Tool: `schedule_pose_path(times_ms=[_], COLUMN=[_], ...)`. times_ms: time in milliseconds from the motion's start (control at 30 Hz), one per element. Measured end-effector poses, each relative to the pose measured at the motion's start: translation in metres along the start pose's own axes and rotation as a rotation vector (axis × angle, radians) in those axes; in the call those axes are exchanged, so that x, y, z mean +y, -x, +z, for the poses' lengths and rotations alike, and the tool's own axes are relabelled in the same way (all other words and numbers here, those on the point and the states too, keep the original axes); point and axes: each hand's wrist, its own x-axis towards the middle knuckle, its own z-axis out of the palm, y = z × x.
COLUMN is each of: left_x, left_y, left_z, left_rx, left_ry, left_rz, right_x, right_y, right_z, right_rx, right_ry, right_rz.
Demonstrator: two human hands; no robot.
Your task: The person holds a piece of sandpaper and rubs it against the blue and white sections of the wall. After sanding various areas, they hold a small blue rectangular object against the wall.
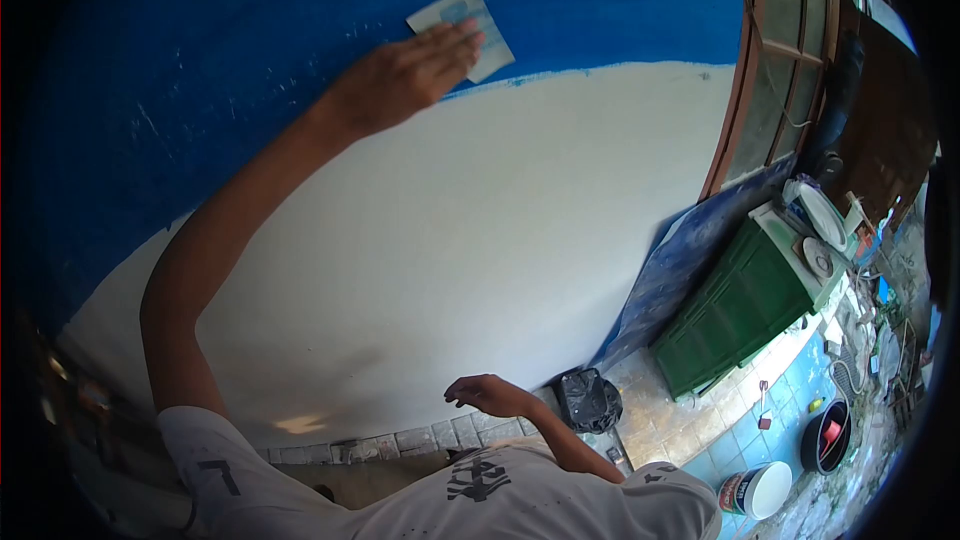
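My left hand (410,75) is raised against the blue-painted part of the wall (300,10). Its fingers lie together over a pale, roughly square sheet (490,48) with a faint bluish print, holding it flat on the wall just above the edge where blue meets white. Lower down, in front of the white part of the wall (480,220), hangs my right hand (490,395). Its fingers are loosely bent and apart, with nothing visible in them.
A brown-framed window (780,60) is at the upper right. Below it are a green bin (740,305) and a blue sheet (650,280) against the wall. A black bag (588,402), a white bucket (757,491) and a dark basin (826,437) stand on the ground.
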Motion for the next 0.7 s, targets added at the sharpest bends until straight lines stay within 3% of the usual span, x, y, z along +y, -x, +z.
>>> schedule_pose_path(times_ms=[100, 267, 333, 500, 567, 700], left_x=[-0.022, -0.027, -0.041, -0.008, -0.026, -0.004], left_y=[0.0, 0.004, 0.011, 0.026, 0.031, 0.035], left_z=[-0.011, -0.013, -0.024, -0.016, -0.028, -0.017], left_rx=[0.045, 0.049, 0.091, 0.037, 0.091, 0.017], left_ry=[0.013, -0.125, -0.065, -0.009, -0.014, -0.037], left_rz=[-0.123, -0.108, -0.29, -0.155, -0.257, -0.138], right_x=[0.002, 0.0, 0.0, 0.001, 0.008, 0.012], right_y=[-0.001, 0.007, 0.015, 0.021, 0.019, 0.009], right_z=[0.001, -0.003, -0.01, -0.015, -0.024, -0.014], right_rx=[-0.008, 0.035, 0.062, 0.189, 0.158, 0.099], right_ry=[0.028, 0.0, 0.018, -0.02, 0.002, 0.005], right_rz=[-0.036, 0.032, 0.051, 0.073, 0.083, 0.12])
